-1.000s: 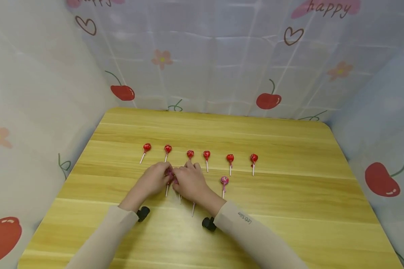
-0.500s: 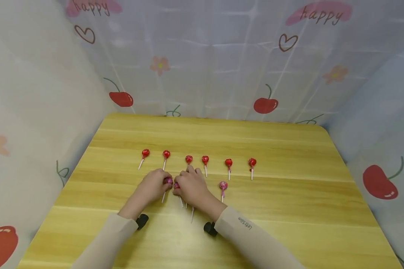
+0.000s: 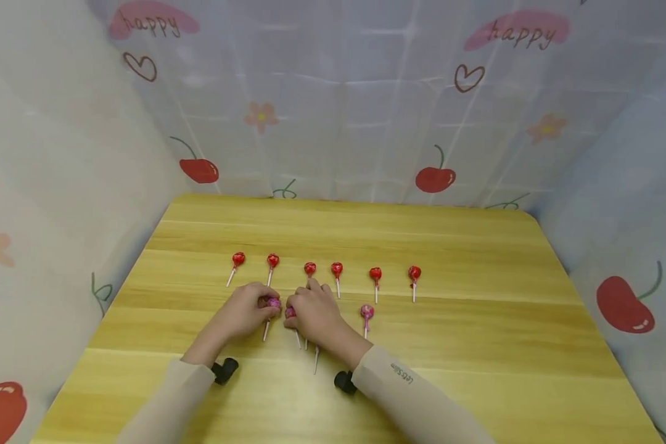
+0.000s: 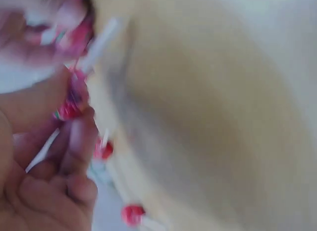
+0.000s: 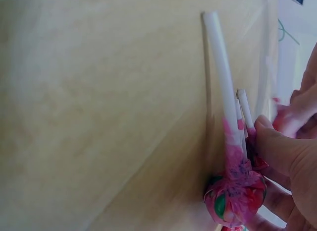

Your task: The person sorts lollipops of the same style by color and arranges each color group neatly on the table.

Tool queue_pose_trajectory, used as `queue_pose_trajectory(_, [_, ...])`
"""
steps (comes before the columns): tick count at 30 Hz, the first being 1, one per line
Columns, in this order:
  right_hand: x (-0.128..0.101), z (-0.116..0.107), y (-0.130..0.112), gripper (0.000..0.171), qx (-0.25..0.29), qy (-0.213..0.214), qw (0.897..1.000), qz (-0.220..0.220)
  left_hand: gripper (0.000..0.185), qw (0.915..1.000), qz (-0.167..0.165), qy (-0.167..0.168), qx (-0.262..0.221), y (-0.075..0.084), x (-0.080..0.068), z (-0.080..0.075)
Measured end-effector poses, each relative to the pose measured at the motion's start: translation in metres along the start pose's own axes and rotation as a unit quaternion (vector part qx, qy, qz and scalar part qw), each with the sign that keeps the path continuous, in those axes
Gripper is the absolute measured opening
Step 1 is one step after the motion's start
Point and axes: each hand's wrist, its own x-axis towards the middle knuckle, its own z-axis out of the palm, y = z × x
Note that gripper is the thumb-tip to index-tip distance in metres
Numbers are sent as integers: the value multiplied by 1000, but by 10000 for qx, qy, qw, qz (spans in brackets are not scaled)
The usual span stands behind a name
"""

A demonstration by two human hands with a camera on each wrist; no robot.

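Hands [image 3: 280, 311] lower; wrist-only wrapper [image 5: 237, 195] detail

The yellow wood-grain tabletop [image 3: 477, 320] looks smooth with a soft satin sheen, its planks showing pale and darker streaks. The pink lollipops with crinkled glossy wrappers [image 5: 237, 199] have foil-like film twisted at the neck, and their white sticks [image 5: 220, 77] look matt and smooth, paper or plastic, which one cannot be told. The row of red lollipops in shiny wrappers [image 3: 337, 269] glints slightly. The beige long sleeves [image 3: 416, 401] are matt knit cloth. The printed backdrop with cherries and hearts [image 3: 366, 111] is thin creased sheet, faintly glossy
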Motion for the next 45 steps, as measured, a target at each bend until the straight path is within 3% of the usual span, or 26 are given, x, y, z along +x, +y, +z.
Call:
queue_pose_trajectory(5, [-3,-1,2,23,160,-31,9998,136,23,9979,33,-291,-574,-14,-6,-32])
queue_pose_trajectory(10, [-5,0,4,24,260,-39,9995,187,26,9966,-112,-557,-596,-44,-17,-59])
queue_pose_trajectory(14, [-6,0,5,22,319,10,9994,154,30,9947,-293,-753,-640,-65,-24,-69])
queue_pose_trajectory(22, [-5,0,3,22,313,83,9994,73,29,9910,-431,-1088,-656,-84,-29,-68])
queue_pose_trajectory(30, [-3,1,1,22,331,33,9994,65,27,9942,-449,-910,-353,-90,-32,-65])
queue_pose_trajectory(45, [3,1,6,25,320,-46,9994,-87,29,9940,-571,-723,-597,-97,-33,-61])
